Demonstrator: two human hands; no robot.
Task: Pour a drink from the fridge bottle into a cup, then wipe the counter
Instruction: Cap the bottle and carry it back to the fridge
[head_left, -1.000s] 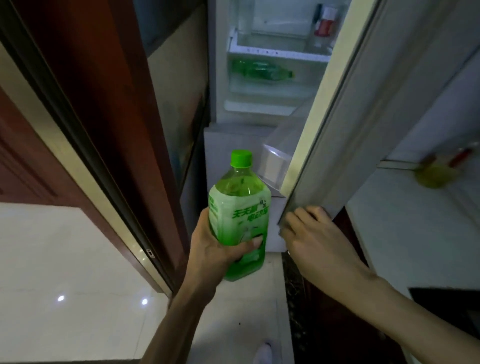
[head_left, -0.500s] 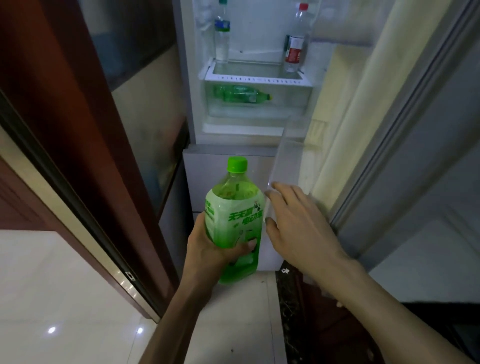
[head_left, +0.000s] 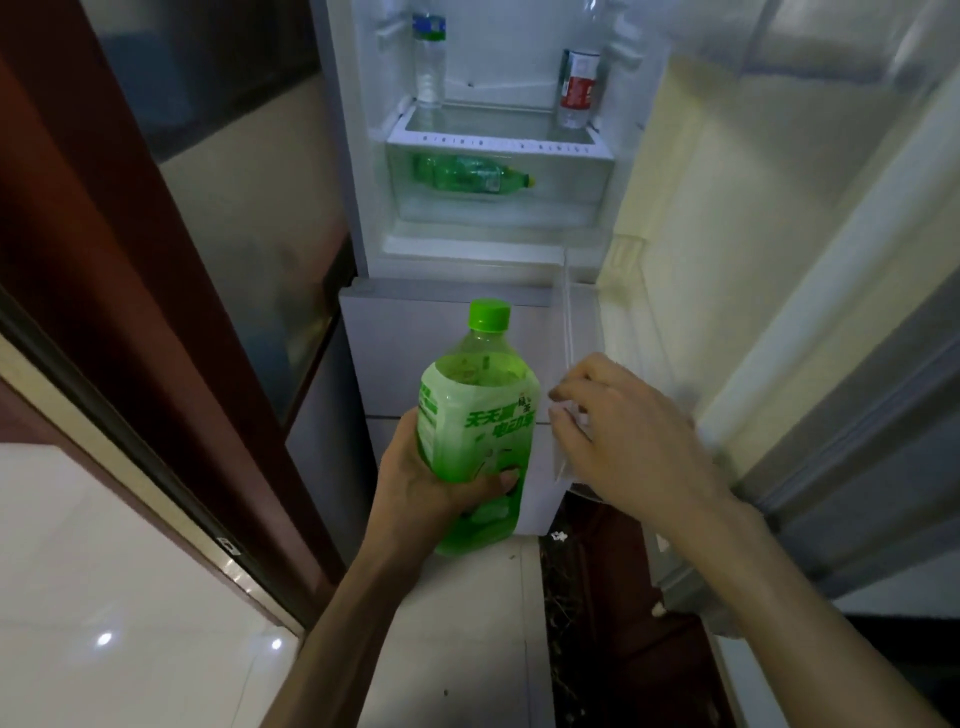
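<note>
My left hand (head_left: 415, 493) grips a green drink bottle (head_left: 475, 431) round its lower half. The bottle is upright with its green cap on, and it hangs in front of the open fridge (head_left: 498, 249). Just right of the bottle, my right hand (head_left: 628, 441) curls its fingers over the edge of the clear bin (head_left: 569, 322) on the fridge door (head_left: 727, 260). No cup or counter is in view.
Inside the fridge a green bottle (head_left: 470, 176) lies in the drawer. A water bottle (head_left: 429, 62) and a red-labelled bottle (head_left: 579, 85) stand above it. A dark sliding-door frame (head_left: 130, 260) runs along the left, over a pale tiled floor (head_left: 104, 571).
The fridge door has swung wider open. My right hand moved from the door's outer edge to the clear door bin. The bottle stayed in my left hand.
</note>
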